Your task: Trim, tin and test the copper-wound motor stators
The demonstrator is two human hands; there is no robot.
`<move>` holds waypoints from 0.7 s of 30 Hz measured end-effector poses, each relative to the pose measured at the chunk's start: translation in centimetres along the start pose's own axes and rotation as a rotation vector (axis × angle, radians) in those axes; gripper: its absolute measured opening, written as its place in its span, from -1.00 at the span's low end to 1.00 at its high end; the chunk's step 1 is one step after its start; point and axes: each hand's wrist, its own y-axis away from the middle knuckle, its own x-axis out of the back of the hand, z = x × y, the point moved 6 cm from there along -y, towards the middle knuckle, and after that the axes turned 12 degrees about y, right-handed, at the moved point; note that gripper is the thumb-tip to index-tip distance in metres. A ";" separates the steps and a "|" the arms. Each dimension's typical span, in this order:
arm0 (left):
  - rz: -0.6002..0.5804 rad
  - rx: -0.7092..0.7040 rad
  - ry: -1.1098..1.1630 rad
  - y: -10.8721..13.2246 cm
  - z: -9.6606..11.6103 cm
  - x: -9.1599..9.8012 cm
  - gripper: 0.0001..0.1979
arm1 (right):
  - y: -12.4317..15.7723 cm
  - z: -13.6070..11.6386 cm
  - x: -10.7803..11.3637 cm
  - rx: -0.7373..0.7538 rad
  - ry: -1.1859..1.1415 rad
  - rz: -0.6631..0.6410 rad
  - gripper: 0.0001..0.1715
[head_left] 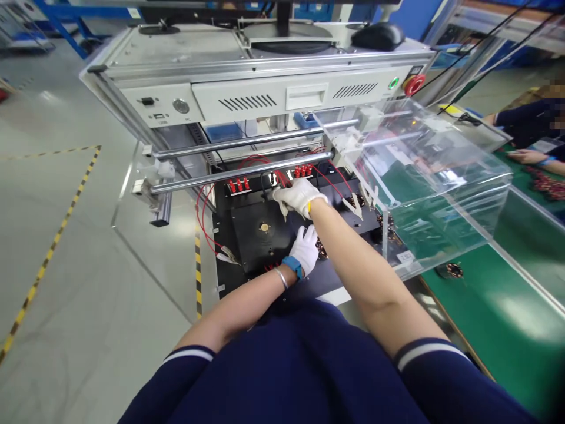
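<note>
My right hand (301, 198), in a white glove, reaches over the black fixture plate (251, 235) near the red terminals (302, 171) and red wires. Its fingers are curled round something too small to make out, perhaps a clip. Below it my left hand (304, 247), also gloved, rests low over the plate with its fingers apart, beside a copper-wound coil (322, 249) partly hidden by my right forearm. White-handled clips (353, 206) on red wires lie to the right, and another pair (227, 254) lies at the plate's left.
Two metal rods (247, 171) cross above the plate's back. A clear raised cover (441, 182) stands at the right, over a green table (507, 300) with a coil (452, 270). Another person's hand (527, 156) is at the far right.
</note>
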 end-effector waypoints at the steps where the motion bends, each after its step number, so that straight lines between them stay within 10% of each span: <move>1: 0.003 -0.012 0.004 0.7 0.2 0.4 -0.59 | -0.1 0.1 0.1 0.007 -0.013 0.001 -0.66; 5: 0.057 0.042 0.024 4.6 -0.6 4.1 -0.75 | -0.7 0.1 0.5 0.002 -0.056 0.011 -0.65; 11: 0.255 0.414 -0.030 7.1 -7.7 10.8 -0.68 | -1.1 -0.4 0.7 0.023 -0.049 0.006 -0.62; 21: 0.264 0.551 0.081 9.8 -10.1 8.6 -0.32 | -1.0 0.1 -1.3 0.061 -0.100 -0.019 -0.63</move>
